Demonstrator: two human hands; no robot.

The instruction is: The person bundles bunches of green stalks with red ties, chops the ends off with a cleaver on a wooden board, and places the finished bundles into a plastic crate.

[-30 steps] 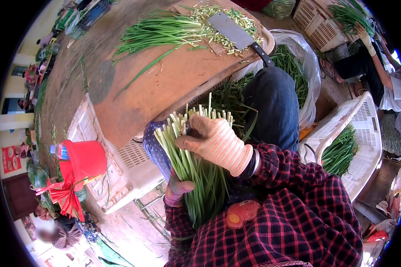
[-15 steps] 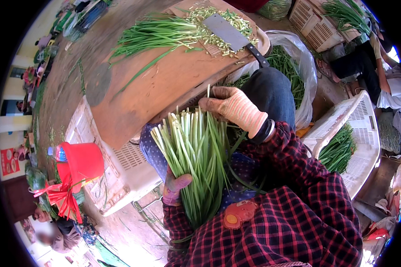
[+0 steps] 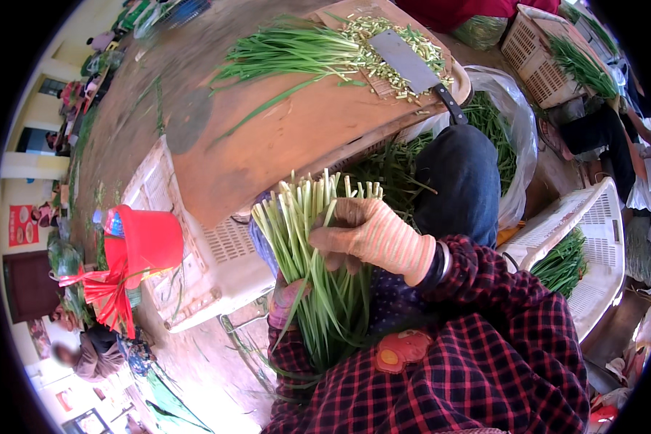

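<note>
Upright in front of my lap stands a thick bunch of garlic chives (image 3: 286, 231), pale cut ends up and green leaves hanging down. My left hand (image 3: 288, 300), in a purplish glove, is closed around its left side, with most of the fingers hidden behind leaves. Across the front of the bunch, my right hand (image 3: 380, 235) wears a striped, dirt-stained glove. Its thumb and fingers are pinched together on a chive stalk near the pale ends. Beyond, a cleaver (image 3: 412, 65) rests on chopped stem ends (image 3: 362, 32) beside a pile of chives (image 3: 289, 50) on a brown board (image 3: 260, 145).
At left, a red bucket (image 3: 152, 239) with red ties (image 3: 112, 296) stands by a white crate (image 3: 231, 242). A clear plastic bag (image 3: 521, 130) of greens lies beyond my knee. Another white crate (image 3: 593, 239) holds chives at right. A person (image 3: 600, 137) sits at far right.
My right hand has come down and toward me, from above the cut ends to the bunch's front, with the stalk it held up. My left hand keeps its hold. The view has shifted slightly.
</note>
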